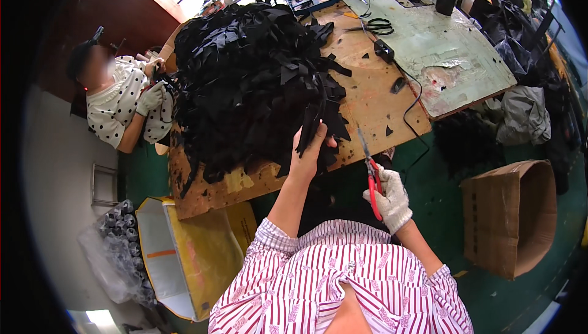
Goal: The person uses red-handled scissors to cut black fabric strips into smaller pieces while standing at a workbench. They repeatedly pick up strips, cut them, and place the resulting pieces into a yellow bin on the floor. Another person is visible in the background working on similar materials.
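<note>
My bare left hand [308, 150] is closed round a black fabric strip [313, 113] at the near right side of a big heap of black fabric pieces [245, 83]. The heap covers much of a wooden tabletop [380, 104]. In a pale knitted glove, my right hand [391, 200] grips red-handled scissors [373, 187] just off the table's front edge. Their metal blades [364, 143] point up and away, apart from the strip. Whether the blades are parted I cannot tell.
Black-handled scissors [375, 26] and a corded black box [384, 51] lie on the table. A person [128, 95] in a dotted top sits at the left. An open cardboard box [499, 217] stands on the right, a yellow-and-white bin [196, 254] at the lower left.
</note>
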`<act>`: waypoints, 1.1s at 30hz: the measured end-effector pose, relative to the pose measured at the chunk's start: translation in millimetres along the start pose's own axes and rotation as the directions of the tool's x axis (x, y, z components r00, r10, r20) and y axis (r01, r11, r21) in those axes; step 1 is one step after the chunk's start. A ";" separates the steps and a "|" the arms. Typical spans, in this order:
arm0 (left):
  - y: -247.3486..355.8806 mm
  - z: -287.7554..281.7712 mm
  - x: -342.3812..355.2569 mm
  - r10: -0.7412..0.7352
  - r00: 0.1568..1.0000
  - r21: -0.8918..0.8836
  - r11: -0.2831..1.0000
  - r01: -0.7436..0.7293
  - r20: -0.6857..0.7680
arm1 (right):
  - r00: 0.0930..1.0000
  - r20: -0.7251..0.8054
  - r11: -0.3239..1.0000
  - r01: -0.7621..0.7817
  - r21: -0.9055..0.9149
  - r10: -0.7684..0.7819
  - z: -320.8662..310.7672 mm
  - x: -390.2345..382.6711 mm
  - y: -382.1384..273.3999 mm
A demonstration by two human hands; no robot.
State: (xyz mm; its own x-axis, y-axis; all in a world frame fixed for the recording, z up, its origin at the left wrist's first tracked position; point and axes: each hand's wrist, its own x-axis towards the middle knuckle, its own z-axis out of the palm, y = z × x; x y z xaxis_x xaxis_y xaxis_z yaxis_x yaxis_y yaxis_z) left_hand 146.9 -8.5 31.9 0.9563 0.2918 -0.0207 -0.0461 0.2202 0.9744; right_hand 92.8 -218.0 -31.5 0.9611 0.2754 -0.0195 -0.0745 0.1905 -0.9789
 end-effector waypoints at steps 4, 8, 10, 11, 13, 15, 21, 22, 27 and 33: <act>-3.4 -5.5 -0.2 -0.021 0.999 0.047 0.999 0.020 0.032 | 0.998 0.061 0.928 0.002 -0.374 0.023 1.1 12.9 -13.8; 4.2 1.5 -4.1 -0.043 0.999 0.057 0.998 0.042 0.025 | 0.999 0.044 0.902 0.016 -0.432 0.003 -1.7 19.9 -11.9; 2.5 2.3 -5.2 -0.052 0.998 0.056 0.997 0.051 0.024 | 0.998 0.040 0.854 0.069 -0.516 -0.057 -0.2 21.5 -21.8; 2.0 3.3 -5.7 -0.057 0.998 0.058 0.997 0.056 0.024 | 0.996 0.036 0.850 0.086 -0.519 -0.079 0.4 21.8 -21.3; -0.9 5.4 -6.0 -0.065 0.998 0.045 0.997 0.064 0.024 | 0.992 0.026 0.842 0.119 -0.526 -0.124 1.1 22.6 -19.4; -6.7 5.1 -6.4 -0.066 0.998 0.016 0.998 0.065 0.017 | 0.993 0.021 0.844 0.107 -0.525 -0.113 1.9 24.1 -22.6; -9.3 6.1 -5.2 -0.114 0.992 -0.080 0.991 0.110 -0.051 | 0.997 0.023 0.839 0.073 -0.539 -0.072 -1.7 19.7 -24.7; -8.5 6.9 -5.3 -0.107 0.993 -0.071 0.992 0.104 -0.047 | 0.998 0.028 0.834 0.069 -0.547 -0.064 -2.3 19.1 -22.9; -9.5 9.5 -9.4 -0.079 0.997 0.048 0.996 0.078 0.022 | 0.997 0.039 0.824 0.073 -0.562 -0.062 -0.7 24.1 -21.0; -6.0 9.0 -10.6 -0.045 0.997 0.143 0.989 0.035 0.066 | 0.996 0.004 0.913 0.079 -0.399 -0.084 6.0 27.3 -8.1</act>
State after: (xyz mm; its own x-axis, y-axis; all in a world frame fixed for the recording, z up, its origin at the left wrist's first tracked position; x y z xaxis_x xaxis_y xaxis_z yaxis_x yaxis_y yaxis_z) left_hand 139.7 -21.3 28.3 0.9743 0.2198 -0.0499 0.0296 0.0948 0.9951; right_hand 118.0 -206.4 -22.9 0.9630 0.2618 0.0640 0.1140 -0.1806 -0.9769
